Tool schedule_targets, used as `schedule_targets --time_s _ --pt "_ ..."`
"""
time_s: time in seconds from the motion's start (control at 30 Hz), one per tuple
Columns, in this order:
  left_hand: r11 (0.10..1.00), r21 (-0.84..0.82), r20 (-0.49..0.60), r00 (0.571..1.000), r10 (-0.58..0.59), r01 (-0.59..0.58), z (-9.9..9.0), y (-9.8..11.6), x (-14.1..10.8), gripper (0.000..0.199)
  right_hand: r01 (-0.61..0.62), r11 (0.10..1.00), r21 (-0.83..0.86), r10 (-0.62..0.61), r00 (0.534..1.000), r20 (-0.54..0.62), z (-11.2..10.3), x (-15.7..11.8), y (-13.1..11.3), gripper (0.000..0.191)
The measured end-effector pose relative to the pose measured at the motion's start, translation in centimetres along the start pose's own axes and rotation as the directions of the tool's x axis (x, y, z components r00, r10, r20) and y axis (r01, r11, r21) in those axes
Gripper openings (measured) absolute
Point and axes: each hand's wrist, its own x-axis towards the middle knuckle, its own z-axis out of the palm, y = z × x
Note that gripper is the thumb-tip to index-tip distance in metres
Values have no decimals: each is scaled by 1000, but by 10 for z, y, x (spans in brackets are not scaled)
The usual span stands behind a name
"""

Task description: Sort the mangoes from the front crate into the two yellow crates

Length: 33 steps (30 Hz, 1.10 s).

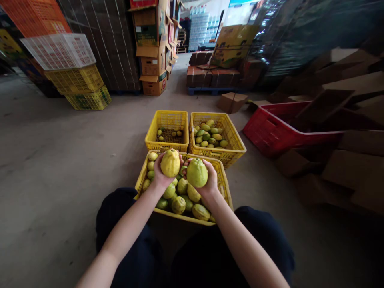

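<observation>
A ridged yellow fruit [170, 163] and a rounded green fruit [197, 173] are held side by side, slightly apart, above a well-filled yellow crate [222, 184]. The left grip [161, 176] is curled around the yellow one, the right grip [211, 180] around the green; each fruit sits against palm and fingers, its near side uncovered, cradled that way perhaps because such bulky shapes need broad support. Below, more loose fruit [178, 205] crowds the crate, set at the person's knees [117, 212] presumably to keep the reach short. Just beyond, a left-hand crate [172, 119] with a few pieces and a right-hand crate [234, 134] with many stand together on the floor [60, 168], likely placed for easy access. A red crate [264, 134] lies to the right.
</observation>
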Motion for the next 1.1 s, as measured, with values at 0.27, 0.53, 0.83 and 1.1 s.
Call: schedule_targets --time_s 0.27,0.53,0.83,1.1 --pt "995 -7 -37 994 -101 101 -2 -2 13 33 28 998 47 -25 997 -73 -1 2 -2 20" --pt "999 11 -216 975 -46 49 -18 -5 35 34 38 989 140 -12 983 -182 -7 10 1 23" --pt "997 0 -292 954 -72 75 -25 -5 37 30 -11 978 207 71 956 -284 -21 20 8 11" --pt "998 -49 -316 947 -55 41 -27 1 29 26 4 984 176 49 954 -296 -22 23 10 8"
